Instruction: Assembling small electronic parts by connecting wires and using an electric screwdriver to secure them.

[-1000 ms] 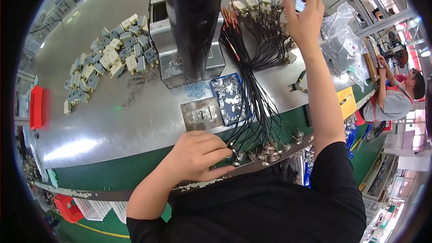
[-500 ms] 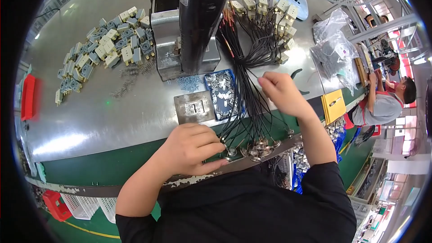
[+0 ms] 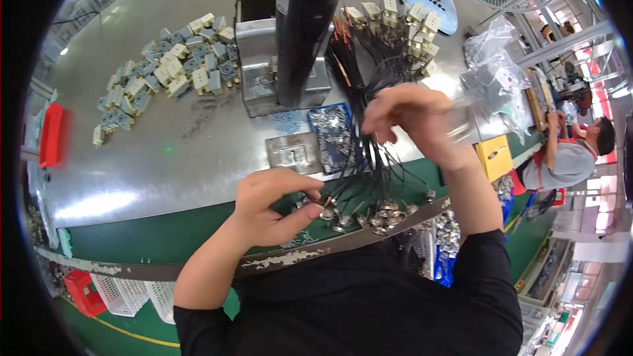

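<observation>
My left hand point(image 3: 273, 207) is at the bench's front edge, its thumb and fingers bent toward each other. At the thumb tip is a thin, copper-coloured wire end point(image 3: 327, 204), apparently pinched. Raised over the bundle of black wires point(image 3: 356, 82), my right hand point(image 3: 412, 118) is blurred, its fingers curled downward; whether they hold a wire is unclear. Round metal parts point(image 3: 389, 214) lie at the wires' near ends. Beside the bundle, a blue tray point(image 3: 348, 156) contains small metal pieces. A flat metal block point(image 3: 277, 151) with a slotted middle lies left of it.
A press with a thick black column point(image 3: 300, 39) stands behind the tray. Pale and grey sockets point(image 3: 175, 66) are heaped at left, near a red bin point(image 3: 53, 135). A fan point(image 3: 428, 3), plastic bags point(image 3: 494, 72) and a yellow notebook point(image 3: 494, 158) are at right. Another person point(image 3: 567, 158) works beyond.
My right hand has risen and turned, now blurred over the wires. The left hand's thumb and fingers have parted somewhat, exposing the copper-coloured end. The whole view has shifted slightly.
</observation>
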Available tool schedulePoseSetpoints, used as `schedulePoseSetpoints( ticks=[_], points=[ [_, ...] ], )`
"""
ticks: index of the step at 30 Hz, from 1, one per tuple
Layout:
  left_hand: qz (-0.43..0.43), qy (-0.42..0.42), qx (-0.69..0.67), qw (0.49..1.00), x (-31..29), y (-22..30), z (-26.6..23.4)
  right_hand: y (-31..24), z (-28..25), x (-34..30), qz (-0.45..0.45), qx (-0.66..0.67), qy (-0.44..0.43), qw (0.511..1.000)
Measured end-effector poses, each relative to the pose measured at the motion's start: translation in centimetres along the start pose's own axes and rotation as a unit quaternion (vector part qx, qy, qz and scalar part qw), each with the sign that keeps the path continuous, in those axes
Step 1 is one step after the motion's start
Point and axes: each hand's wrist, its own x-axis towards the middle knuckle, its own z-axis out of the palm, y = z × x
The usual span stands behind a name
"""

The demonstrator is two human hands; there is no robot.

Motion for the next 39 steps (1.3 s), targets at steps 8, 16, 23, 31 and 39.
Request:
schedulePoseSetpoints(
  ticks=[8, 16, 23, 31, 39],
  points=[
    [-0.117, 0.175, -0.322, 0.923, 0.5, 2.4, -2.1, 0.1, 7.4, 6.5, -0.161, -0.413, -0.076, 0.893],
    [-0.222, 0.107, -0.386, 0.889, 0.6, 1.9, -5.5, 1.0, 8.5, 6.4, -0.074, -0.242, -0.112, 0.961],
    [-0.199, 0.115, -0.457, 0.859, 0.1, 0.0, -4.2, -0.4, 7.3, 5.7, 0.009, -0.255, -0.149, 0.955],
    [-0.256, 0.074, -0.280, 0.922, 1.1, 1.0, -5.1, 1.0, 6.9, 4.4, -0.180, -0.357, -0.043, 0.916],
    [-0.260, 0.035, -0.376, 0.889, 0.6, 1.3, -3.3, 1.0, 6.6, 4.6, -0.102, -0.219, -0.038, 0.969]
  ],
)
